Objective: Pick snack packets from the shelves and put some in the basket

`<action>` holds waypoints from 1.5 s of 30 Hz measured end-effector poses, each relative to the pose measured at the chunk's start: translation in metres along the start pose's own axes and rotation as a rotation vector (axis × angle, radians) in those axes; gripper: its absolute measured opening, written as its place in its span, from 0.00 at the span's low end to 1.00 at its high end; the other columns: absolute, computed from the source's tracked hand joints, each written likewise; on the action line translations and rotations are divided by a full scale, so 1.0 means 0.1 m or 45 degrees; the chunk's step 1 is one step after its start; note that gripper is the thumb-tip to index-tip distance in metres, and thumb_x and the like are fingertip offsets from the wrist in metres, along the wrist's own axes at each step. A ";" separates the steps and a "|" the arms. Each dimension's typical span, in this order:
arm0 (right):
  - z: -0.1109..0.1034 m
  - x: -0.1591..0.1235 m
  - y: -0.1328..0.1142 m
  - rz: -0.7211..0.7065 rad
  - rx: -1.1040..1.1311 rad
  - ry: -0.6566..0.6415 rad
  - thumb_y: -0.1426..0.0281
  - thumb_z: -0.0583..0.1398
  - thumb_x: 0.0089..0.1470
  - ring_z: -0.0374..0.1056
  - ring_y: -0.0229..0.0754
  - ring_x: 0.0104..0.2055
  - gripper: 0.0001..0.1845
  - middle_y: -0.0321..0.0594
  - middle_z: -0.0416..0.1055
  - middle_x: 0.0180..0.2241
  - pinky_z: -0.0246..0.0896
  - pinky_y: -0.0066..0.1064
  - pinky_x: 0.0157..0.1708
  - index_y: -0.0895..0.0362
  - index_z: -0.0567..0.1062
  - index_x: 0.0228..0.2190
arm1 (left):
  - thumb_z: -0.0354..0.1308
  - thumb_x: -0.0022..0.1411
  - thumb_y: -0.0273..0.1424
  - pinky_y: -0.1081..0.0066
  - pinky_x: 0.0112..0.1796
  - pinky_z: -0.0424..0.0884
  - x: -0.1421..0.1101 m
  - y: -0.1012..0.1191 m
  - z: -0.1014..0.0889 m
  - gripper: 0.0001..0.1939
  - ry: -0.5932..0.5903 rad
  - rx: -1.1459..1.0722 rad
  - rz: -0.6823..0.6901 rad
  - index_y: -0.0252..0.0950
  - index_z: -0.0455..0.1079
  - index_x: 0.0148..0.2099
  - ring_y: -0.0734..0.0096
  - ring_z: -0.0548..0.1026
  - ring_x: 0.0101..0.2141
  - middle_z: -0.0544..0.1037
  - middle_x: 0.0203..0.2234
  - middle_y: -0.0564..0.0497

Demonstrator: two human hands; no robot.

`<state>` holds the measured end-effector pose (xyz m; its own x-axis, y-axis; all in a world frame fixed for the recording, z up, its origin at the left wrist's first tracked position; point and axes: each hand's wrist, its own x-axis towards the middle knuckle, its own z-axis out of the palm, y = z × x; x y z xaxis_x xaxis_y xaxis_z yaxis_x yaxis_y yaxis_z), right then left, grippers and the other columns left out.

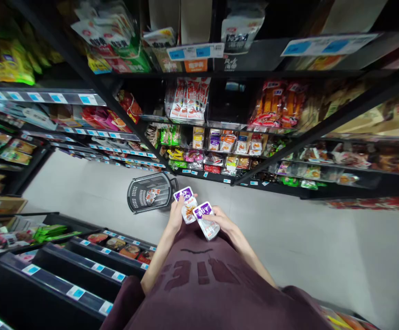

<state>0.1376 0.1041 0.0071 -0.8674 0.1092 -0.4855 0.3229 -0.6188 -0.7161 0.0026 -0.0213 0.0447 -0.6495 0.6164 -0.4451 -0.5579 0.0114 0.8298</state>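
My left hand [175, 214] is closed on a purple-and-white snack packet [189, 211] with a food picture on its front. In my right hand [222, 219] is a second snack packet [209, 228], purple at the top, tilted and showing a paler printed side. The two packets are held close together in front of my body, their near edges almost meeting. A dark grey shopping basket [133, 195] stands on the floor left of my hands. Inside it lies a small reddish-and-white packet [153, 196].
Black shelving [216, 123] with hanging and boxed snacks runs along the far side of the aisle. Similar purple packets [214, 140] stand on a lower shelf there. Tiered racks [53, 259] with price tags are close at my left. Grey floor [281, 229] extends to the right.
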 end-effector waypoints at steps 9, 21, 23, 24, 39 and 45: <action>-0.36 0.09 -0.10 -0.280 -0.403 0.357 0.57 0.66 0.50 0.64 0.38 0.27 0.17 0.38 0.72 0.27 0.58 0.28 0.28 0.59 0.77 0.29 | 0.60 0.60 0.40 0.69 0.43 0.72 0.60 0.14 -0.09 0.16 -0.204 0.928 0.202 0.34 0.78 0.42 0.63 0.79 0.39 0.81 0.39 0.45; -0.89 0.03 -0.56 -0.362 -0.104 0.881 0.57 0.67 0.43 0.61 0.38 0.25 0.17 0.35 0.69 0.23 0.56 0.28 0.27 0.59 0.75 0.25 | 0.54 0.66 0.36 0.76 0.36 0.67 2.01 0.41 0.95 0.14 -1.087 1.611 0.469 0.34 0.78 0.39 0.70 0.76 0.30 0.81 0.30 0.48; -0.93 0.11 -0.60 -0.354 -0.050 0.979 0.58 0.67 0.43 0.61 0.38 0.24 0.17 0.36 0.69 0.22 0.55 0.29 0.26 0.59 0.74 0.25 | 0.55 0.65 0.33 0.75 0.40 0.67 2.37 0.44 0.99 0.12 -0.992 1.765 0.556 0.35 0.79 0.40 0.68 0.76 0.33 0.82 0.34 0.46; -0.95 0.16 -0.61 -0.352 -0.026 1.027 0.58 0.68 0.42 0.61 0.38 0.23 0.17 0.36 0.68 0.20 0.54 0.29 0.25 0.59 0.74 0.24 | 0.55 0.65 0.33 0.74 0.41 0.67 2.56 0.46 0.99 0.12 -0.922 1.828 0.573 0.34 0.79 0.41 0.67 0.77 0.34 0.82 0.35 0.45; -1.08 0.41 -0.65 -0.445 0.328 1.261 0.57 0.69 0.41 0.68 0.40 0.23 0.24 0.39 0.76 0.24 0.61 0.28 0.24 0.61 0.80 0.37 | 0.54 0.61 0.22 0.74 0.51 0.67 4.25 0.15 1.26 0.14 -0.610 2.106 0.561 0.29 0.77 0.46 0.68 0.75 0.46 0.77 0.47 0.41; -0.96 0.39 -0.38 -0.409 0.534 1.318 0.56 0.69 0.42 0.73 0.44 0.27 0.27 0.44 0.79 0.32 0.67 0.31 0.27 0.60 0.80 0.41 | 0.58 0.60 0.26 0.71 0.48 0.70 4.31 0.04 1.34 0.13 -0.563 2.276 0.469 0.27 0.75 0.46 0.63 0.76 0.45 0.78 0.41 0.37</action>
<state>0.1271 0.2066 -0.0325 -0.1000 0.7717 -0.6281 -0.1742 -0.6351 -0.7525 -0.2109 0.3498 -0.0986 -0.2699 0.9080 -0.3203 0.8770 0.3692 0.3075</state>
